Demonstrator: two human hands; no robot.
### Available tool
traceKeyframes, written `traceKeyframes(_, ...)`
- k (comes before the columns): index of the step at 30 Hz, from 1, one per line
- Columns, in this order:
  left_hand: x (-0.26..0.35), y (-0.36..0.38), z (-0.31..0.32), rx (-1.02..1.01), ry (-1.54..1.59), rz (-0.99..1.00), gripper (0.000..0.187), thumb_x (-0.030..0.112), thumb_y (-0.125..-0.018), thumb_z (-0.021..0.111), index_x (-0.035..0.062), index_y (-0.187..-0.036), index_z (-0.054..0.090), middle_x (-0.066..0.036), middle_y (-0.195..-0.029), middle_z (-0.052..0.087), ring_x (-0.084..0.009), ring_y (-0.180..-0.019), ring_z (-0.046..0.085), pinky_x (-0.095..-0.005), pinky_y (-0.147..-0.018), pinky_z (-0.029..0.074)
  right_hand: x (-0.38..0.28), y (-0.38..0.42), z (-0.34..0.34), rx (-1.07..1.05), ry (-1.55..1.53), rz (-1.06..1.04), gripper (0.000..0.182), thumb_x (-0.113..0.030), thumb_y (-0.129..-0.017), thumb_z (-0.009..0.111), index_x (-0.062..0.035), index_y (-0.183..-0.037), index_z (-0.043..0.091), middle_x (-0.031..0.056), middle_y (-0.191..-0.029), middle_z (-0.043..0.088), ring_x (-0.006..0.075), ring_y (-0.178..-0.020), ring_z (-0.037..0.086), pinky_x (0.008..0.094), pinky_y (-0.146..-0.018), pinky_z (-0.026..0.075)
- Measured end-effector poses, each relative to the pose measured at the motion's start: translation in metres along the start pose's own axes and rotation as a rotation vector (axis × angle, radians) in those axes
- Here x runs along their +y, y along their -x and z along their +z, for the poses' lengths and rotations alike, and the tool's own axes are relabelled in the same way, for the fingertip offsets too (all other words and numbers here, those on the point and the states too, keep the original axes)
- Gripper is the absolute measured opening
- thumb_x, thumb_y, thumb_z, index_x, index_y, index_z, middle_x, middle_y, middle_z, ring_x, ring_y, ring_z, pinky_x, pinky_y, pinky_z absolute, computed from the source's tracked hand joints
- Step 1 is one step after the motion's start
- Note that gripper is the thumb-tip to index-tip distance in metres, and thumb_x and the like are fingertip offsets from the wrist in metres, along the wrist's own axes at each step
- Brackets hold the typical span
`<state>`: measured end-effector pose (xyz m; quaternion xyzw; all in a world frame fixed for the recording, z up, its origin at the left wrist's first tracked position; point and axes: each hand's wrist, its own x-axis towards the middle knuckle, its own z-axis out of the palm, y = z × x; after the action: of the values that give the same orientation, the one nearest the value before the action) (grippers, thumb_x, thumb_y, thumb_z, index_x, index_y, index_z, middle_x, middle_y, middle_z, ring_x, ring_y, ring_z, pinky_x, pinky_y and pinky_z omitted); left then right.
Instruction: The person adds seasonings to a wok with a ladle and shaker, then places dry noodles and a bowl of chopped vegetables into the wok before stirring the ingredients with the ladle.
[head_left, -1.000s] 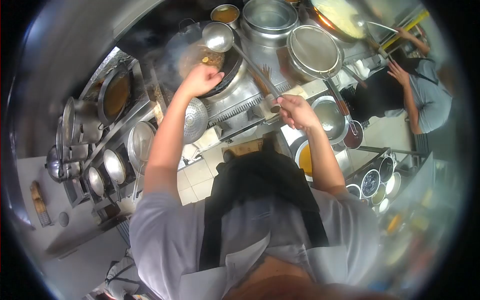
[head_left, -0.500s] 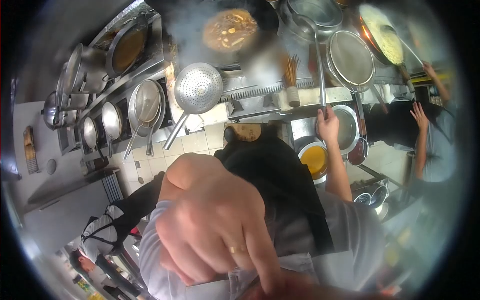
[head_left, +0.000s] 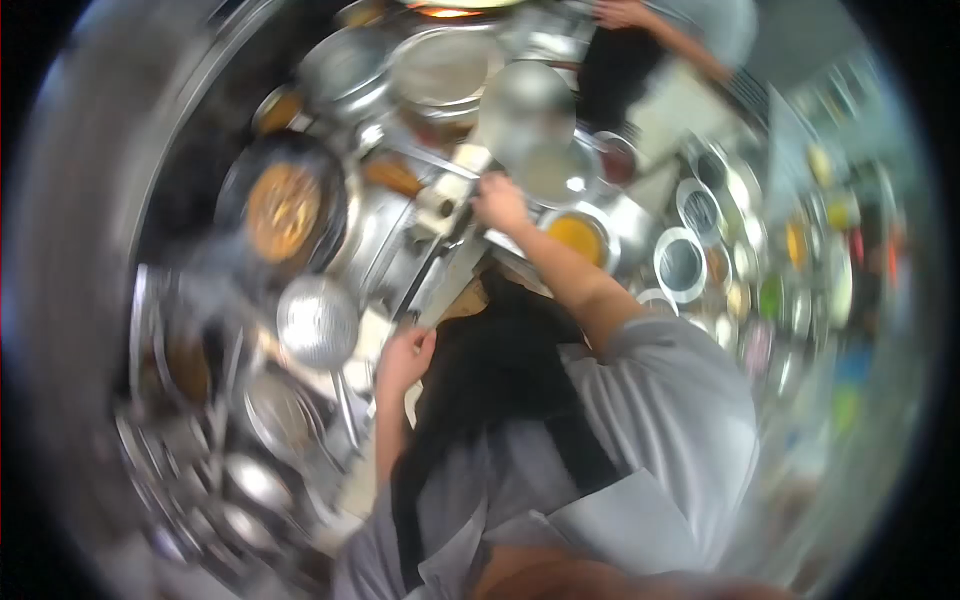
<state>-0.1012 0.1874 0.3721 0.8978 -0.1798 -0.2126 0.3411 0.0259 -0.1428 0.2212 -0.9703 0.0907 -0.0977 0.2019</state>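
- Far left and low, metal pans [head_left: 258, 480] crowd together, badly blurred by motion; above them a dark wok [head_left: 236, 195] holds brown-orange food [head_left: 283, 212], with haze drifting near its lower side.
- Below the wok, a perforated skimmer [head_left: 318, 322] lies with its handle slanting down to the right; a bristle brush [head_left: 393, 178] lies on the steel counter [head_left: 380, 232] further up.
- The left grip [head_left: 403, 362] (a bare hand, fingers bent) is near the counter's front edge, to the right of the skimmer; whether it has hold of anything, I cannot tell.
- The ladle [head_left: 438, 162] stretches above the brush, its bowl up toward the left; its handle end is grasped in the right grip [head_left: 500, 202], fingers curled round it.
- Right of that grip, a bowl of yellow-orange liquid [head_left: 575, 240] sits just beside a metal basin [head_left: 553, 172]; a co-worker's hand [head_left: 622, 13] shows above; round containers [head_left: 680, 265] cluster further right.
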Motion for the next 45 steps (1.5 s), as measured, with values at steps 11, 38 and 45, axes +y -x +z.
traceKeyframes(11, -0.241, -0.049, 0.148, -0.842, -0.174, -0.057, 0.032, 0.029, -0.093, 0.056, 0.0018, -0.099, 0.073, -0.015, -0.085, 0.073, -0.0234, -0.081, 0.07, -0.0369, -0.075, 0.052, -0.037, 0.272, -0.016, -0.792, -0.147, 0.051, 0.033, -0.029, -0.091, 0.057, -0.0004, -0.093, 0.073, 0.0235, -0.093, 0.071, 0.0396, -0.091, 0.068, 0.0483, -0.081, 0.054)
traceKeyframes(38, 0.294, 0.28, 0.526, -1.499, -0.307, 1.14, 0.033, 0.033, -0.093, 0.064, 0.0, -0.089, 0.064, -0.017, -0.074, 0.064, -0.031, -0.067, 0.061, -0.0414, -0.064, 0.046, 0.11, 1.094, -0.336, 1.542, -0.823, 2.034, 0.095, -0.064, -0.078, 0.073, 0.0082, -0.134, 0.049, 0.023, -0.132, 0.054, 0.0337, -0.105, 0.062, 0.0447, -0.085, 0.053)
traceKeyframes(45, 0.354, 0.366, 0.644, -1.098, -0.211, 1.258, 0.028, 0.026, -0.09, 0.063, -0.0004, -0.097, 0.068, -0.022, -0.086, 0.07, -0.0377, -0.087, 0.068, -0.0459, -0.079, 0.053, 0.141, 1.107, -0.319, 1.782, -1.289, 1.495, 0.08, -0.033, -0.079, 0.085, -0.0006, -0.138, 0.042, 0.017, -0.131, 0.048, 0.0267, -0.115, 0.052, 0.0406, -0.095, 0.047)
